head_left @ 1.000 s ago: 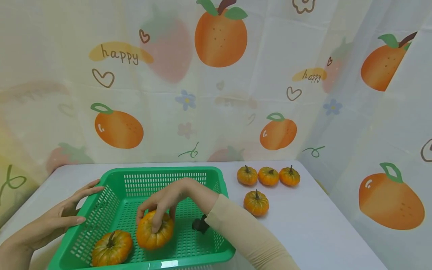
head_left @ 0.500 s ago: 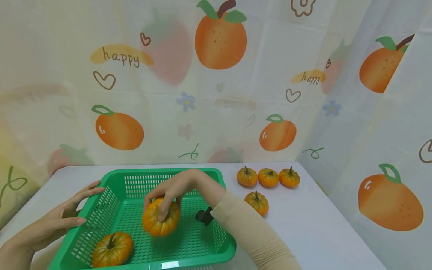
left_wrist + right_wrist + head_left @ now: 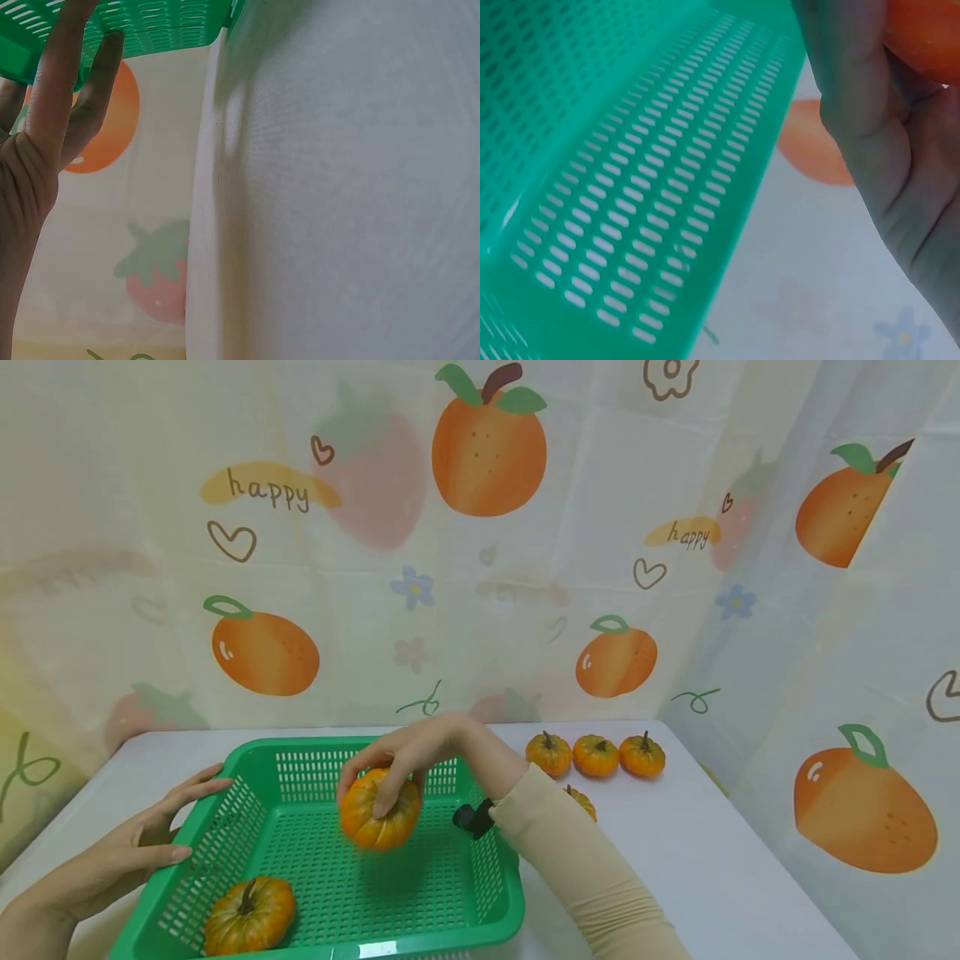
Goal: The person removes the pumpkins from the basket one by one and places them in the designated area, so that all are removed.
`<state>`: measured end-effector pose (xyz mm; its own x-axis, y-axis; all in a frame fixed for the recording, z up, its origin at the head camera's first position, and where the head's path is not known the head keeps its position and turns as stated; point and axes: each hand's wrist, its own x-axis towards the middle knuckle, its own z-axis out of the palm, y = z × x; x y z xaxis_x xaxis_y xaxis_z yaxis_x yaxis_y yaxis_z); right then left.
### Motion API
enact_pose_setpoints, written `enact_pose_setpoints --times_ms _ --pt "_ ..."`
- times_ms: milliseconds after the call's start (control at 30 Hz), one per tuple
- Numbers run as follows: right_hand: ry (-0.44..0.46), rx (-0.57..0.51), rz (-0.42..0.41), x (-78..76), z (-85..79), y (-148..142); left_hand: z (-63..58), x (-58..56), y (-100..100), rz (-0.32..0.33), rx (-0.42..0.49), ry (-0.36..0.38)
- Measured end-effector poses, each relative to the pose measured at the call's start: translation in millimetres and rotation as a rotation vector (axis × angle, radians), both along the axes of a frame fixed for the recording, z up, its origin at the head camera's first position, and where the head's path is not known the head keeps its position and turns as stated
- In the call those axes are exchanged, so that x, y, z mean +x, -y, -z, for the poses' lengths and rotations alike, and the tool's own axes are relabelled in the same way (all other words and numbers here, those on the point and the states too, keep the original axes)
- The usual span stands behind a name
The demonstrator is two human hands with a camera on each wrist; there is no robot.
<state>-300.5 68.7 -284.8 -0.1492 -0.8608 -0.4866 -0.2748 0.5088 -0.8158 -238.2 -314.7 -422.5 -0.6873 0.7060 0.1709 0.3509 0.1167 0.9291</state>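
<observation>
My right hand [image 3: 408, 756] grips a small orange pumpkin [image 3: 381, 822] from above, thumb across its top. That pumpkin is raised over the floor of a green plastic basket [image 3: 330, 893]. In the right wrist view, part of the orange pumpkin [image 3: 926, 37] shows beside my fingers, with the slotted basket wall [image 3: 652, 202] near it. My left hand [image 3: 131, 839] rests at the basket's left rim with its fingers extended. The left wrist view shows those straight fingers [image 3: 101, 82] against the outside of the basket. Another pumpkin [image 3: 251, 914] lies in the basket's near left corner.
Three pumpkins stand in a row at the back right of the white table [image 3: 697, 860], the middle one [image 3: 596, 756] among them. A further pumpkin [image 3: 583, 802] is partly hidden by the right sleeve [image 3: 585, 868]. Behind hangs a fruit-print curtain [image 3: 480, 568]. A black device [image 3: 474, 818] sits at the right wrist.
My right hand has lifted the pumpkin from low in the basket, moving it up and to the right. The sleeve now covers more of the nearer table pumpkin. The left hand stays put.
</observation>
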Motion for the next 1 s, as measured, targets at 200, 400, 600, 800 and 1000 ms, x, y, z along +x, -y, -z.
enact_pose_setpoints --times_ms 200,400,600,800,1000 --pt "-0.023 -0.033 0.027 -6.6 -7.8 -15.8 1.8 -1.9 2.0 -0.037 -0.077 -0.056" --pt "-0.068 -0.053 0.043 -12.0 -11.7 -30.6 3.9 -3.8 2.7 -0.045 -0.099 -0.071" --pt "-0.102 -0.061 0.083 -15.7 -15.6 -46.0 2.4 -2.2 1.4 -0.035 -0.094 -0.076" --pt "-0.112 -0.083 0.122 -17.5 -19.5 -64.4 0.0 -0.4 -0.3 -0.025 -0.085 -0.078" --pt "-0.129 -0.065 0.19 -17.9 -24.5 -85.1 -0.9 -0.1 0.4 -0.032 -0.093 -0.085"
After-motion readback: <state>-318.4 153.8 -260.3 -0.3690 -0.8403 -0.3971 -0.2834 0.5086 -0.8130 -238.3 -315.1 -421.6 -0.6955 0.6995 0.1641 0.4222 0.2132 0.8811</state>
